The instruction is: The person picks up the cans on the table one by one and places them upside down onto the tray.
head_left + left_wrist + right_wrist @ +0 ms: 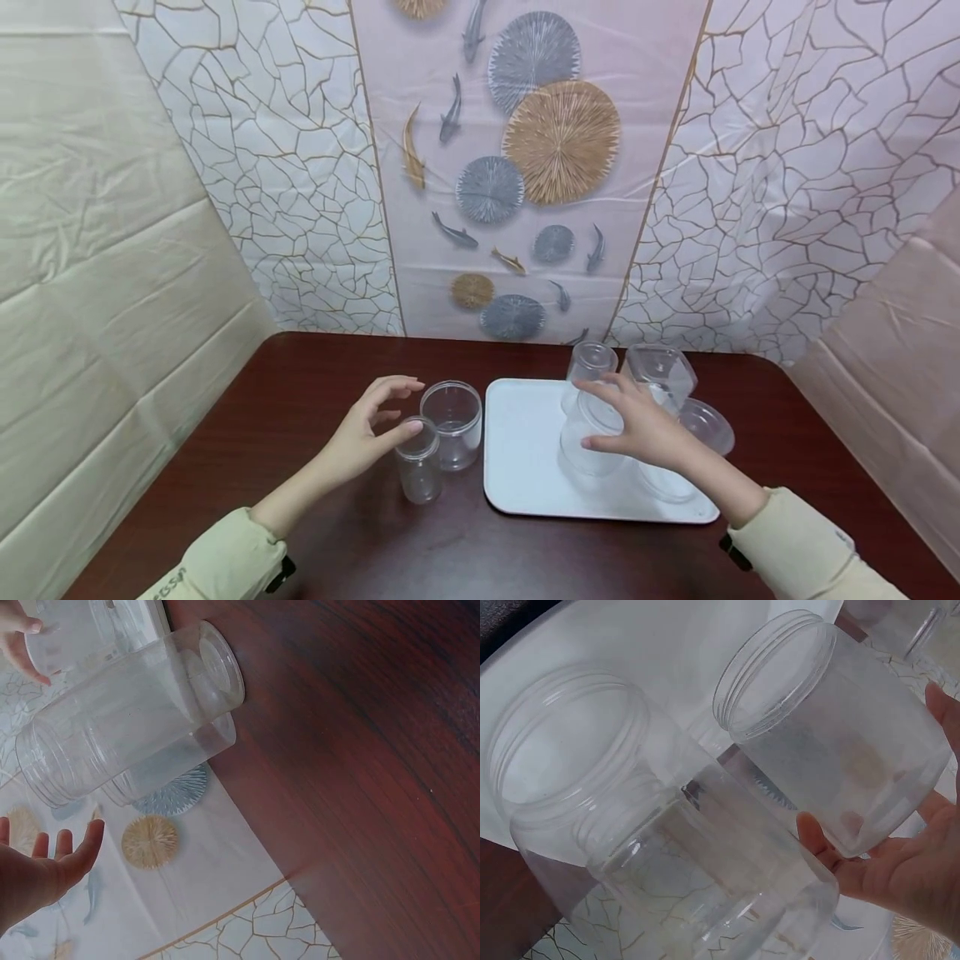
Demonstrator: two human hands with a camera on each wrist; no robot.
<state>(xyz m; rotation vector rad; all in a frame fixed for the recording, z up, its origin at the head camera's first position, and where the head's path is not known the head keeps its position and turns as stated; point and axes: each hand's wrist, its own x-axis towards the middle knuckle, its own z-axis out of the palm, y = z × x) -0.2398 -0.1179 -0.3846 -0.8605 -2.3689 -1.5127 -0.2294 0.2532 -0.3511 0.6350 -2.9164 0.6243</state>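
My left hand (367, 425) is at the left, thumb and fingers spread apart, close to a slim clear jar (420, 479). The thumb overlaps that jar's rim, while the left wrist view shows a gap between fingers and jar. Just behind stands a wider clear jar (461, 442), also mouth up on the table. Over the tray, my right hand (637, 421) holds a wide clear jar (847, 742) around its base end, thumb on one side and fingers on the other. Its threaded mouth faces down toward the white tray (521, 450).
Other clear containers crowd the tray: a tall jar (588, 358) at the back, a squarish one (667, 371) and a round one (708, 427) at the right. The dark red table (330, 542) meets patterned cloth (315, 208) at the back.
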